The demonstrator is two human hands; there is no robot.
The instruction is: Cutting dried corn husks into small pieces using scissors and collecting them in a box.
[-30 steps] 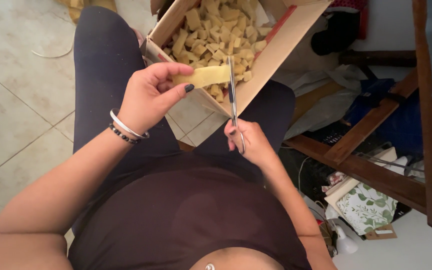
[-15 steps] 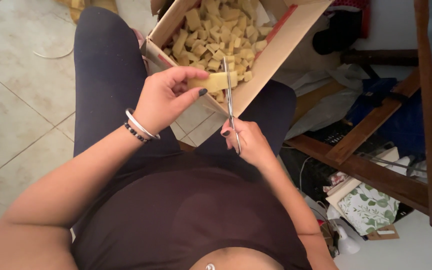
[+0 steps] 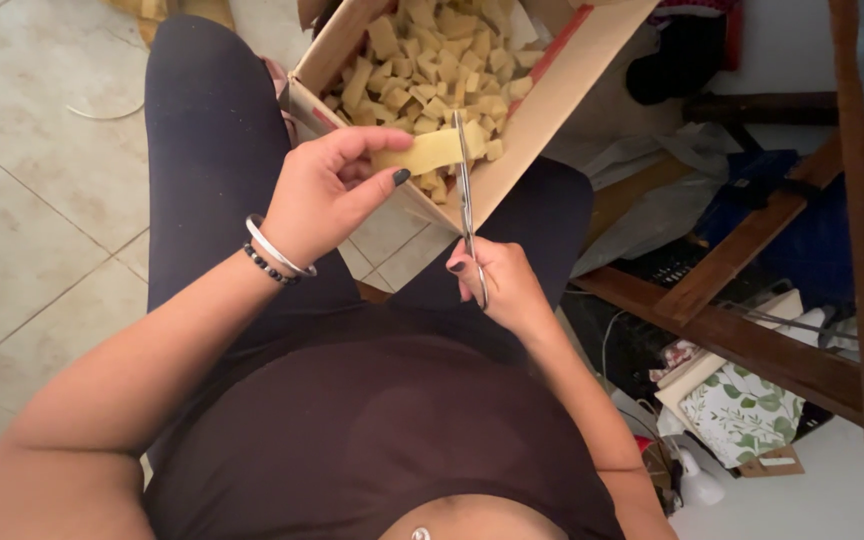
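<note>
My left hand pinches a yellow foam strip and holds it level over the near edge of a cardboard box. My right hand grips a pair of scissors whose blades point away from me and cross the strip near its far end. Inside the box lie several small yellow foam pieces. The box rests between my knees, which are clad in dark trousers.
Pale floor tiles spread to the left. To the right stand a wooden frame, a blue bag, grey plastic sheeting and a leaf-patterned box. A white spray bottle lies near the bottom right.
My left hand has slid the foam strip a little further right into the scissors, and the blades now sit across the strip.
</note>
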